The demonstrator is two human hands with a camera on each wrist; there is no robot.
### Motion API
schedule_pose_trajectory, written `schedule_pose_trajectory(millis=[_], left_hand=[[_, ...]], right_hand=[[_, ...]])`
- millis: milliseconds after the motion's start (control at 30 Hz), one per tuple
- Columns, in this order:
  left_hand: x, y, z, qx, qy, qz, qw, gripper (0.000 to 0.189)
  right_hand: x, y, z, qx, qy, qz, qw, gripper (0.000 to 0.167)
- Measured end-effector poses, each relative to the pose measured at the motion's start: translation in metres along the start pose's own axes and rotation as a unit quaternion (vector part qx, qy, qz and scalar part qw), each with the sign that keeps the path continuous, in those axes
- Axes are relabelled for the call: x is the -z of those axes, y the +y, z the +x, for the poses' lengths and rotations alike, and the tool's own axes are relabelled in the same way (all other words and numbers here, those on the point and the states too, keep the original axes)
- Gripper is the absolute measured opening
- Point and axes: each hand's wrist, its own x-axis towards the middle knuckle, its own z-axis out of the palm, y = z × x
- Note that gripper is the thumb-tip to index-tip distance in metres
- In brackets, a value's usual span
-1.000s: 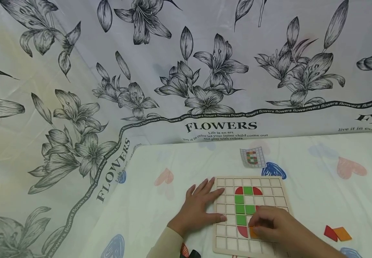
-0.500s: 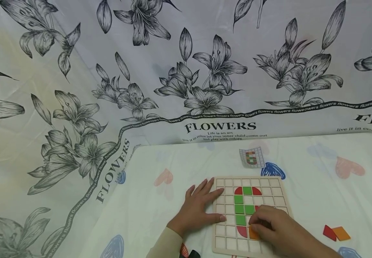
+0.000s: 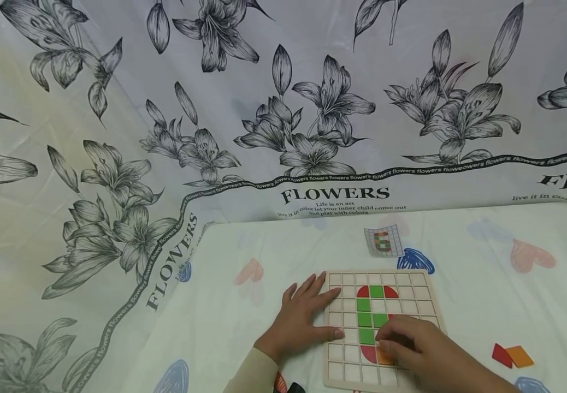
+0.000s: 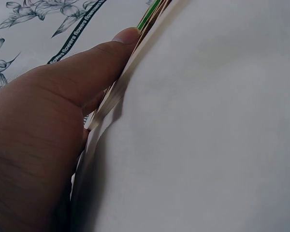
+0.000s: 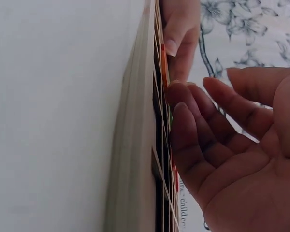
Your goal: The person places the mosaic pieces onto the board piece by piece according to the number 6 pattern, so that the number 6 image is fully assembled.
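A wooden grid board (image 3: 336, 370) lies on the bed-like cloth, with green tiles (image 3: 366, 335) and red rounded pieces (image 3: 369, 354) in its cells. My left hand (image 3: 299, 319) rests at the board's left edge, fingers spread, thumb on top; the left wrist view shows that thumb (image 4: 99, 65) along the rim. At an orange tile (image 3: 384, 358) in the lower part of the pattern is my right hand (image 3: 423, 349), fingers bent and partly covering it. In the right wrist view the fingertips meet the board beside the orange tile (image 5: 165, 67); whether they pinch it is unclear.
A small pattern card (image 3: 384, 240) lies behind the board. To the right are a loose red piece (image 3: 502, 355) and an orange tile (image 3: 520, 356). A black object (image 3: 295, 388) shows at the bottom edge, and a flower-printed curtain (image 3: 283, 109) hangs behind.
My right fingertips have shifted slightly left over the orange tile, which now looks flatter in the grid. My left hand stays in place on the board's edge.
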Motion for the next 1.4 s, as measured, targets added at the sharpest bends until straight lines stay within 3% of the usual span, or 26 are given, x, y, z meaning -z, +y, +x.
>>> schedule_pose_trajectory(millis=[267, 500, 767, 900, 1200, 1400], left_hand=[[0.0, 0.001, -0.001, 0.001, 0.0, -0.008, 1.0, 0.085], [0.0, 0.0, -0.001, 0.003, 0.0, -0.01, 0.9999, 0.086], [-0.002, -0.001, 0.0, 0.0, -0.001, -0.015, 0.9999, 0.085], [-0.003, -0.001, 0.001, -0.002, 0.001, -0.014, 0.9999, 0.085], [-0.003, -0.001, 0.0, 0.001, -0.001, -0.007, 1.0, 0.085], [-0.002, -0.001, 0.0, 0.001, -0.002, -0.009, 1.0, 0.085]], right_hand=[[0.006, 0.001, -0.003, 0.024, 0.008, 0.086, 0.996, 0.022], [0.02, 0.012, -0.006, 0.105, 0.006, 0.137, 0.9849, 0.035], [0.039, 0.016, -0.016, 0.051, 0.024, 0.161, 0.9854, 0.056], [0.048, 0.026, -0.024, 0.065, 0.051, 0.135, 0.9874, 0.057], [0.065, 0.05, -0.045, 0.036, 0.144, 0.027, 0.9886, 0.058], [0.083, 0.062, -0.058, -0.029, 0.159, -0.024, 0.9865, 0.056]])
